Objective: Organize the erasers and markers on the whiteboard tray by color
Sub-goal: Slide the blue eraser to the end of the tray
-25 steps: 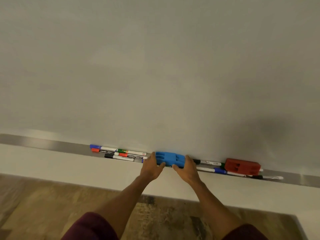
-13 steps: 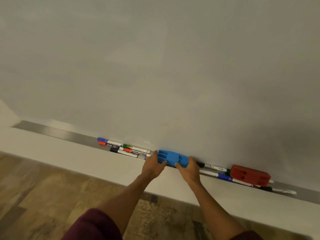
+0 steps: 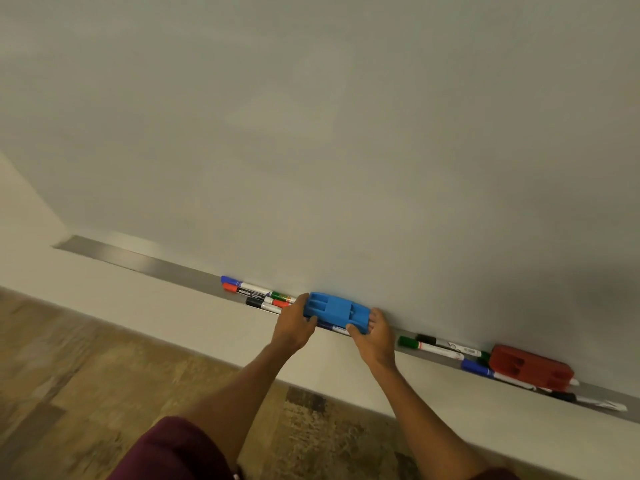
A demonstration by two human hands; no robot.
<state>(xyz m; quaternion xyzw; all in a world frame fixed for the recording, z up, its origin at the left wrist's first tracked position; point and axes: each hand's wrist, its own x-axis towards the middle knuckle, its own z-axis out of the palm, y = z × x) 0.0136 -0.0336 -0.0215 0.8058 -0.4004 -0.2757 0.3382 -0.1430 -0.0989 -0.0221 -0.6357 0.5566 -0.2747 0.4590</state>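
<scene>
While over tray (image 3: 138,261), eraser (image 3: 335,308) between fingers (image 3: 354,329).

Two erasers — a blue eraser (image 3: 334,311) and a red eraser (image 3: 530,370) — plus roughly eleven markers (image 3: 433,348), partly overlapping, count uncertain.

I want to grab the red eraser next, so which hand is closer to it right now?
Right. The right hand grips the end of the blue eraser that faces the red eraser; the left hand grips the opposite end, farther away.
</scene>
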